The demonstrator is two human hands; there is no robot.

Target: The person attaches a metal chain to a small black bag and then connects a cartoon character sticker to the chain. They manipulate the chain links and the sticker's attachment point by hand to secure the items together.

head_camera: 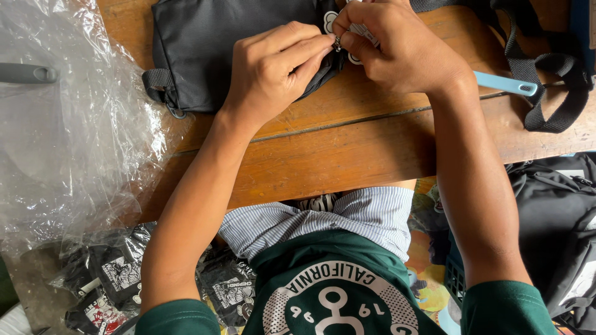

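Black fabric pouch bag lies flat on our brown wooden worktop, and at its edge both hands meet on a small metal ring. Our left hand has its grip pinched shut on the ring and the bag's edge; our right hand is closed on the white tag beside it. Our guess: the ring is tiny, so it could slip and drop off the worktop edge, or the tag could tear if tugged. Package-wise, crinkled clear plastic wrap sits left, and bagged black items with white-and-red printed labels lie low down left.
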